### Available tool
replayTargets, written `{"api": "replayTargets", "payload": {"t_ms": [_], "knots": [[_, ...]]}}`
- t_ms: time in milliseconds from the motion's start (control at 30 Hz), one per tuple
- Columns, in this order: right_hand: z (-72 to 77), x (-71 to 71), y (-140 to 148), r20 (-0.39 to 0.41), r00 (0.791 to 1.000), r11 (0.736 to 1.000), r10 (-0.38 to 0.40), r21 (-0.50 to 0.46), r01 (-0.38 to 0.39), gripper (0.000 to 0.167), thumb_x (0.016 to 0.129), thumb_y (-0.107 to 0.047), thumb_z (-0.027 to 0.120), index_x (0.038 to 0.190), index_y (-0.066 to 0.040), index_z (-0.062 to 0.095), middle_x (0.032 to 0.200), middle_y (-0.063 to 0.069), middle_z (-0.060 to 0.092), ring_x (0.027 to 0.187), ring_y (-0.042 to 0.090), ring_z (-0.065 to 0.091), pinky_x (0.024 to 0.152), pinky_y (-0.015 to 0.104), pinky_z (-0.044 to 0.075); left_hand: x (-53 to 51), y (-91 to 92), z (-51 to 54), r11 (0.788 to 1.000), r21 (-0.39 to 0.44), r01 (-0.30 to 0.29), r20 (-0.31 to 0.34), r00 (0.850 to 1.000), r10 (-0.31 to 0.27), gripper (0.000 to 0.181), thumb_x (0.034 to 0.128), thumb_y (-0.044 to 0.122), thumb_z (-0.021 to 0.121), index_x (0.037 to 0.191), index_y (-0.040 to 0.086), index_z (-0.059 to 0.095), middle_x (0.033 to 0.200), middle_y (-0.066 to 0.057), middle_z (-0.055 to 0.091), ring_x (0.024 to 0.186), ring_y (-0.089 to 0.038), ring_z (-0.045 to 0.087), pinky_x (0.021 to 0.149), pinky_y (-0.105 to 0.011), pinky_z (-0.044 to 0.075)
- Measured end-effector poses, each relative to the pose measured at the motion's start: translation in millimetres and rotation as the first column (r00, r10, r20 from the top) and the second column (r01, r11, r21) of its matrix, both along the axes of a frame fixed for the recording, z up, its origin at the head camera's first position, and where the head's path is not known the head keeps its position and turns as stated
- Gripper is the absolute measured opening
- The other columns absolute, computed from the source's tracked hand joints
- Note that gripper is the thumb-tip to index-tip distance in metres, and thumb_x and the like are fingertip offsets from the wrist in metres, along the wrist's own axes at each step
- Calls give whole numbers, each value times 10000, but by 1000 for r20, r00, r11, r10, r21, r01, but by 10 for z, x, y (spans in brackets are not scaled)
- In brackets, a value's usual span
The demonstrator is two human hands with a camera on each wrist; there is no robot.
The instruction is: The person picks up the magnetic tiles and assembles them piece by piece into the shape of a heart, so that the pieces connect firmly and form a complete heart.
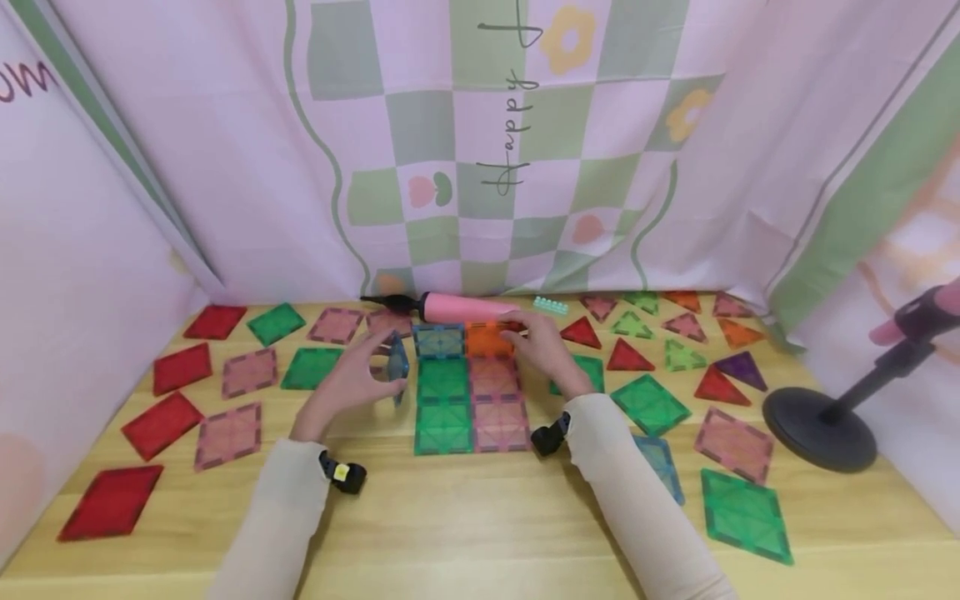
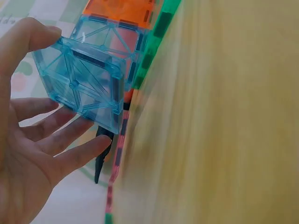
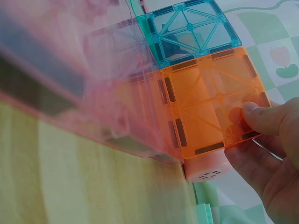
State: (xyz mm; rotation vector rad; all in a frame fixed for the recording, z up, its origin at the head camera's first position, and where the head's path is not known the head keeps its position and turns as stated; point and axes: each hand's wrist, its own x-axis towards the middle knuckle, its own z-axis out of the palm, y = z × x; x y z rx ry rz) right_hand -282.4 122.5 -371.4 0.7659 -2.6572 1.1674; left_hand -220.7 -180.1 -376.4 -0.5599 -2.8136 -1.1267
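Observation:
My left hand [image 1: 351, 377] pinches a clear blue square magnetic tile [image 2: 81, 79] between thumb and fingertips, held on edge left of the tile block. Two green tiles [image 1: 443, 427] and two pink tiles [image 1: 498, 423] lie flat as that block in the middle of the table. Along its back edge stand another blue tile [image 1: 439, 342] and an orange tile [image 1: 489, 340], side by side. With thumb and fingers my right hand [image 1: 546, 346] grips the outer edge of the orange tile. In the right wrist view the orange tile [image 3: 215, 102] meets the blue one.
A pink-handled tool with a black tip [image 1: 465, 308] lies behind the block. Loose square tiles, such as a red one [image 1: 112, 502], spread at left. Triangular tiles [image 1: 630, 356] and more squares lie at right, by a black round stand base [image 1: 819, 429]. A curtain [image 1: 420, 125] hangs behind.

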Motion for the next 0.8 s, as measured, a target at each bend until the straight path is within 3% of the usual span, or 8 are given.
{"api": "replayTargets", "payload": {"t_ms": [100,267,500,800], "knots": [[-7,3,-9,8,1000,1000,-4,2,4,254,945,-81,572,1181,-23,647,1142,170,663,1007,313,643,853,450,529,-68,48,-17,992,118,37,24,999,-40,814,773,106,736,1463,22,313,1477,-241,341,1272,-426,440,973,-546,438],[-4,11,-14,16,1000,1000,-7,5,6,270,953,-89,563,1205,-27,635,1148,170,661,989,306,652,845,441,534,-122,121,-41,958,271,90,91,989,-119,833,760,1,710,1461,-21,261,1459,-253,344,1275,-448,437,948,-492,477],[0,18,-5,4,1000,1000,-12,9,12,265,949,-88,569,1197,-32,641,1127,166,668,985,309,650,842,448,531,-136,147,-82,921,372,113,182,964,-192,848,789,-64,632,1487,-24,152,1481,-299,248,1337,-486,328,1004,-494,424],[19,9,20,10,1000,999,-16,40,16,275,933,-43,577,1201,-12,626,1122,191,655,988,321,637,838,447,532,-144,147,-119,918,374,131,214,951,-223,873,802,-49,604,1509,13,94,1494,-281,231,1361,-477,291,1015,-488,411]]}}
